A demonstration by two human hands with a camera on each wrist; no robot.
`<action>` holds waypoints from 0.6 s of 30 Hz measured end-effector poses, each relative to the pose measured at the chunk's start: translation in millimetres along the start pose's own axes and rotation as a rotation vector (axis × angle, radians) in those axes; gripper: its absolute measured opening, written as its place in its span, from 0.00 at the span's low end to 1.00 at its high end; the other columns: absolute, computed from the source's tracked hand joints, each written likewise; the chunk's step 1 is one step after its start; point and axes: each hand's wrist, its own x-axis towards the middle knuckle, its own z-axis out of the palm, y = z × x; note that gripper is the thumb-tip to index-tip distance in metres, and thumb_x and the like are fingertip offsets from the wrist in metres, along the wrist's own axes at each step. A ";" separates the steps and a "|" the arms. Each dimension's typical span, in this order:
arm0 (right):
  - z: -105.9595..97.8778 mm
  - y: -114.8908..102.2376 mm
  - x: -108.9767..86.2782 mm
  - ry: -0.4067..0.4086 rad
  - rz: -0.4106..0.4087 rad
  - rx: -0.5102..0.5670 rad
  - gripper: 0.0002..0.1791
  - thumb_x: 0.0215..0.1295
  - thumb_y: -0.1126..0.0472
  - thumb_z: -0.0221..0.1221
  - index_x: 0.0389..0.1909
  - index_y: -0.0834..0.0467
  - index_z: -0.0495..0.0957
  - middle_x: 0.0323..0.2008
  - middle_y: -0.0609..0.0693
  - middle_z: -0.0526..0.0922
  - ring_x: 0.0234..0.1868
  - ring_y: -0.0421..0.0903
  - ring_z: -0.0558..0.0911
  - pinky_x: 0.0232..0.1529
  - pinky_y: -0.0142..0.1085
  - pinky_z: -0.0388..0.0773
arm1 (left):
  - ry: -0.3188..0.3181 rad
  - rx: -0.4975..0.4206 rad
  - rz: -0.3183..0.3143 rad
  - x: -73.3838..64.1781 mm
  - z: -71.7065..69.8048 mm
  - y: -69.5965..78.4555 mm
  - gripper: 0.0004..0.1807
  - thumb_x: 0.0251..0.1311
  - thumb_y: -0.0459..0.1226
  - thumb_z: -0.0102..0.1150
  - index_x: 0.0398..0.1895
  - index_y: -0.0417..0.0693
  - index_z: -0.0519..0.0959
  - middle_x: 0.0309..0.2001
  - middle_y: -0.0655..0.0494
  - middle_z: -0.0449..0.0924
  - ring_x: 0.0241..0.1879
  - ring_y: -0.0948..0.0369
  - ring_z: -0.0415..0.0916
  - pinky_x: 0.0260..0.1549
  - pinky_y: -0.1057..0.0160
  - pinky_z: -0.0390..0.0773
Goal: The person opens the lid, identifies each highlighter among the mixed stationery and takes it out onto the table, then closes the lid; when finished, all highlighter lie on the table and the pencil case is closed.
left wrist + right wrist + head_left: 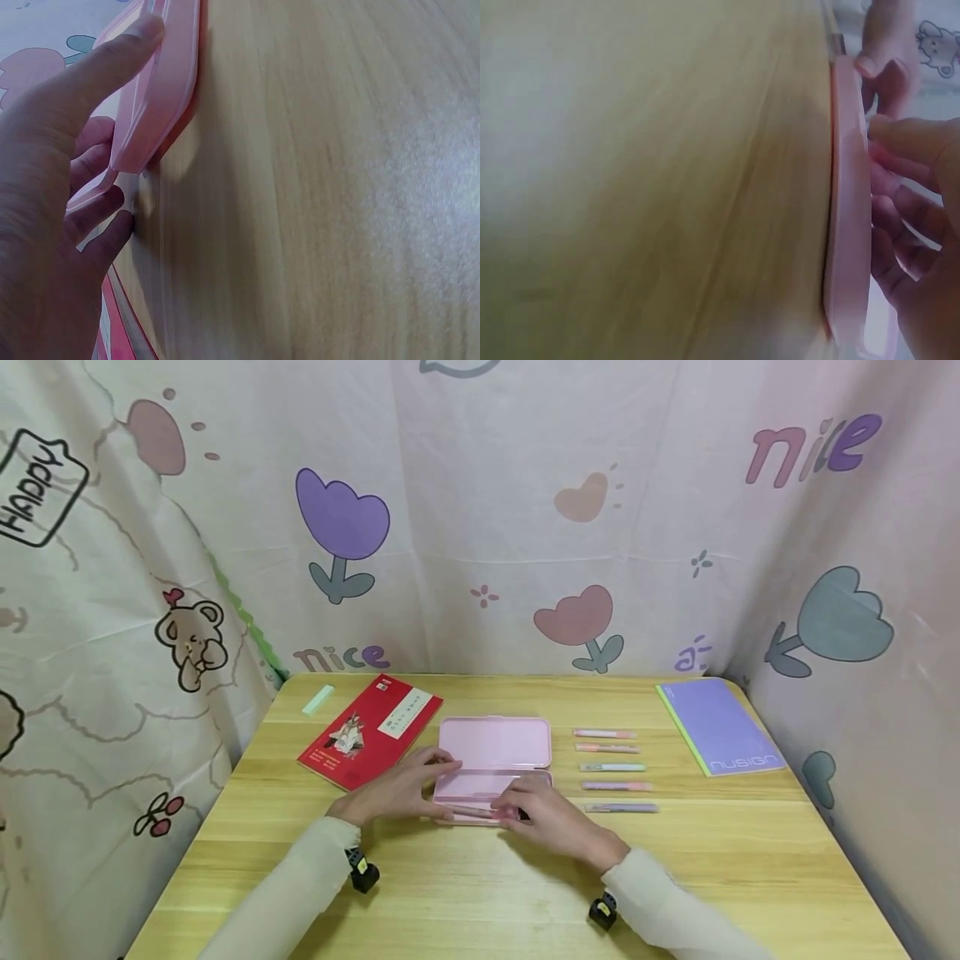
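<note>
A pink pencil case lies with its lid raised in the middle of the table. My left hand holds the case's left end; in the left wrist view the thumb lies over its rim and the fingers sit at the side. Over the case's right part, my right hand holds a slim pinkish pen low in the front of the tray. Its fingers hide part of the pen. In the right wrist view the case's pink wall hides what those fingertips touch.
Several capped pens lie in a column to the right, one a green-tipped pen. A red booklet lies left of the case, a pale green stick beyond it. A purple notebook is at the far right. A printed curtain hangs behind.
</note>
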 end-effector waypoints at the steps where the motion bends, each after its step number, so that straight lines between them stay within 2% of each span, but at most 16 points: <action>1: 1.4 -0.9 0.9 -0.003 -0.003 -0.015 0.12 0.73 0.57 0.71 0.54 0.53 0.90 0.46 0.44 0.89 0.52 0.43 0.83 0.59 0.43 0.82 | 0.001 0.001 0.002 0.3 0.0 -0.1 0.51 0.58 0.65 0.77 0.82 0.54 0.72 0.76 0.52 0.69 0.73 0.54 0.67 0.72 0.42 0.76; 9: 4.3 -5.0 3.6 -0.016 -0.037 -0.084 0.10 0.71 0.60 0.72 0.51 0.53 0.91 0.44 0.45 0.89 0.44 0.41 0.83 0.49 0.34 0.84 | 0.003 -0.017 -0.009 0.0 -0.6 0.0 0.51 0.57 0.64 0.78 0.81 0.55 0.72 0.75 0.53 0.69 0.72 0.54 0.66 0.72 0.41 0.76; 18: 1.4 -12.6 7.3 -0.046 -0.013 -0.097 0.10 0.70 0.63 0.71 0.51 0.54 0.91 0.43 0.47 0.87 0.42 0.40 0.81 0.45 0.32 0.83 | -0.002 -0.018 -0.015 -0.1 0.3 -0.1 0.51 0.57 0.63 0.78 0.82 0.55 0.72 0.75 0.52 0.69 0.72 0.54 0.66 0.72 0.41 0.76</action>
